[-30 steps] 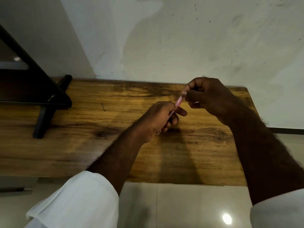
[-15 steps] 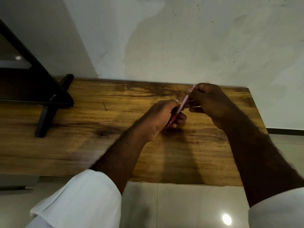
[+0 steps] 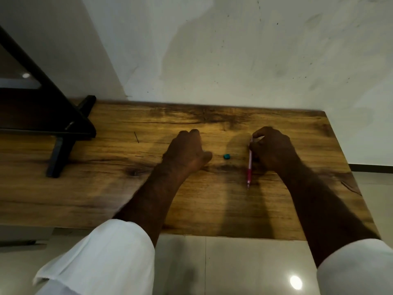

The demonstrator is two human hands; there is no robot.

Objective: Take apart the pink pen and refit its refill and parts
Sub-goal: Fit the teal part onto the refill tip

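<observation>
The pink pen [image 3: 249,167] lies on the wooden table [image 3: 106,188], its tip toward me. My right hand [image 3: 273,149] pinches the pen's far end between thumb and fingers. A small teal piece [image 3: 227,156] sits on the wood between my hands. My left hand [image 3: 186,152] rests knuckles-up on the table to the left of it, fingers curled under; whether it holds anything is hidden.
A black stand [image 3: 57,133] occupies the table's far left. A thin dark sliver [image 3: 136,137] lies on the wood near it. The white wall runs along the table's back edge; the tiled floor [image 3: 234,267] shows below the front edge.
My hands have separated and dropped to the table. The pen went from both hands in the air to lying on the wood under my right hand; the teal piece now shows.
</observation>
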